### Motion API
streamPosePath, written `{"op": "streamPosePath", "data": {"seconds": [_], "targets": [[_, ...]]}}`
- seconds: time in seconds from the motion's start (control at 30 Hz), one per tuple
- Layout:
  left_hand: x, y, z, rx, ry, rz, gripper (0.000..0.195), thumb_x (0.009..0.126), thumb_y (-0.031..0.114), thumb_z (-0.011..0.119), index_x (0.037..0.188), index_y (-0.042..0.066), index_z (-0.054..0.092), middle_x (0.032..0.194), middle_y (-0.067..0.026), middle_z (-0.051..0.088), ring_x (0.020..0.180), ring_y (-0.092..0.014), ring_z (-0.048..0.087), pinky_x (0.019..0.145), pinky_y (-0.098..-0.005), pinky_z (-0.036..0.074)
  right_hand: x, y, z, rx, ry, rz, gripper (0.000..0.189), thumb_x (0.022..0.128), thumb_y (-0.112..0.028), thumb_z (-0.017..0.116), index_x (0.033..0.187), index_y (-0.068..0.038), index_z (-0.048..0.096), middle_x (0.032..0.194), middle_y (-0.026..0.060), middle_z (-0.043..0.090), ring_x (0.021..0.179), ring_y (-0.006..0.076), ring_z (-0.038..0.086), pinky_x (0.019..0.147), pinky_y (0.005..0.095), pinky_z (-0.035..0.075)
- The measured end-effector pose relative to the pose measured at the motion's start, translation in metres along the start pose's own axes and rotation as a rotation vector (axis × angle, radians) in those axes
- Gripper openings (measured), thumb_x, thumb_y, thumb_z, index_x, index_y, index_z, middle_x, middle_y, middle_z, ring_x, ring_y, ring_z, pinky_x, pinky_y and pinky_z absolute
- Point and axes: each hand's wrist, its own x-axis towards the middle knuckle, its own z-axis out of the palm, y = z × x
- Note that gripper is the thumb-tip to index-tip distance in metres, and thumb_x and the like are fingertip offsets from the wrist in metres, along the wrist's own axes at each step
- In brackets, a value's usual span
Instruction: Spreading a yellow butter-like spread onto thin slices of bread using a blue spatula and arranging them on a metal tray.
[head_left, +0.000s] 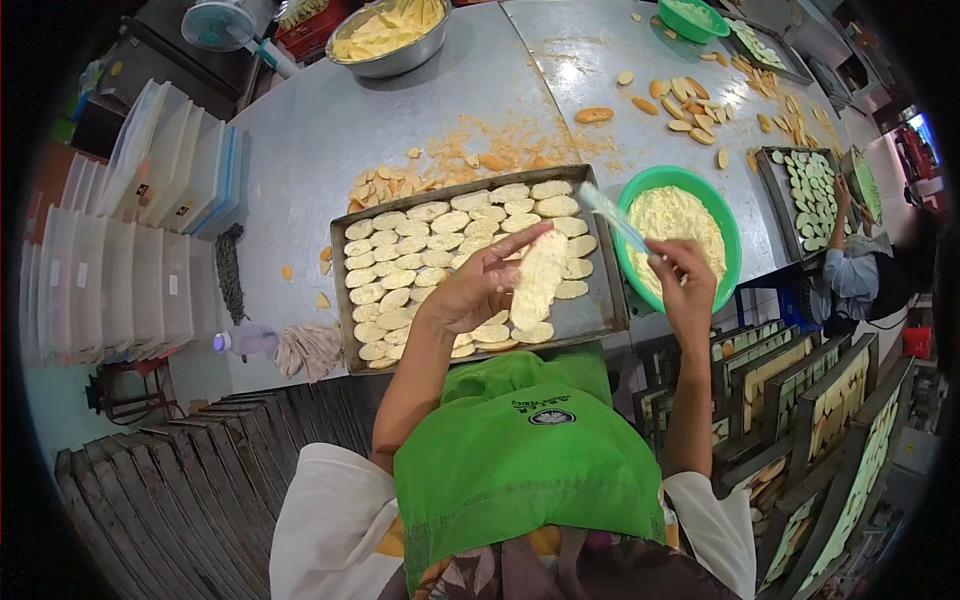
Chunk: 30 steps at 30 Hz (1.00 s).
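Note:
My left hand (480, 281) holds up a long slice of bread (538, 281) coated with a pale yellow spread, above a metal baking tray (611, 300). Coated oval slices (409, 261) lie in rows over most of the tray; bare metal shows at its right side. In my right hand (682, 281) is a spatula (615, 217) with a light blue handle, its pale blade pointing up and left between the tray and a green plastic bowl. That green bowl (735, 247) stands right of the tray and holds a yellow creamy spread (675, 217).
Bread slices (690, 109) and crumbs lie beyond the tray on the metal table (292, 142). A metal basin (397, 64) of yellow spread stands at the back. Plastic boxes (112, 277), a bottle (247, 340) and a cloth (309, 349) are left. A co-worker (862, 270) handles another tray (772, 187) at right.

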Motion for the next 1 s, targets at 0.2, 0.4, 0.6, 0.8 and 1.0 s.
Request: {"op": "streamPosePath", "data": {"seconds": [0.2,0.4,0.6,0.8,1.0], "targets": [[0.0,-0.008,-0.016,-0.093,0.106,0.094,0.067,0.073,0.017,0.066,0.13,0.01,0.03,0.103,-0.0003,0.053,0.076,-0.006,0.056,0.07,-0.021,0.052,-0.021,0.003,-0.003,0.398,-0.324,0.406,0.014,0.079,-0.006,0.058,0.088,0.004,0.062,0.072,0.003,0.054,0.05,0.0071,0.047,0.045,0.0193,0.037],[0.001,-0.01,-0.024,0.032,0.229,0.114,0.064,0.074,0.018,0.065,0.128,0.009,0.032,0.101,-0.0027,0.053,0.086,-0.011,0.057,0.072,-0.0258,0.052,-0.028,0.011,-0.007,0.577,-0.348,0.376,0.013,0.077,-0.004,0.06,0.088,0.003,0.062,0.074,0.0032,0.055,0.052,0.0079,0.049,0.046,0.0204,0.037],[0.001,-0.03,-0.02,-0.049,0.191,0.108,0.064,0.075,0.022,0.064,0.127,0.003,0.03,0.115,-0.0079,0.048,0.1,-0.018,0.052,0.084,-0.0323,0.047,-0.042,0.014,0.029,0.104,-0.085,-0.135,0.02,0.071,0.002,0.06,0.089,-0.005,0.064,0.08,0.0071,0.058,0.074,0.0179,0.056,0.061,0.0262,0.043],[-0.014,-0.036,-0.046,-0.114,0.308,0.079,0.067,0.075,0.022,0.065,0.127,0.001,0.028,0.117,-0.0096,0.048,0.1,-0.016,0.054,0.084,-0.0265,0.048,-0.095,0.081,-0.034,-0.351,0.291,0.279,0.015,0.079,-0.003,0.053,0.091,-0.001,0.062,0.085,0.0126,0.06,0.075,0.0258,0.059,0.067,0.032,0.046],[-0.011,-0.047,-0.054,-0.189,0.29,0.048,0.071,0.075,0.024,0.065,0.128,0.0,0.024,0.12,-0.0092,0.046,0.104,-0.015,0.052,0.085,-0.024,0.047,-0.113,0.144,-0.086,-0.835,0.37,0.663,0.018,0.081,-0.014,0.053,0.093,-0.004,0.062,0.087,0.013,0.06,0.077,0.0297,0.059,0.066,0.0386,0.046]]}}
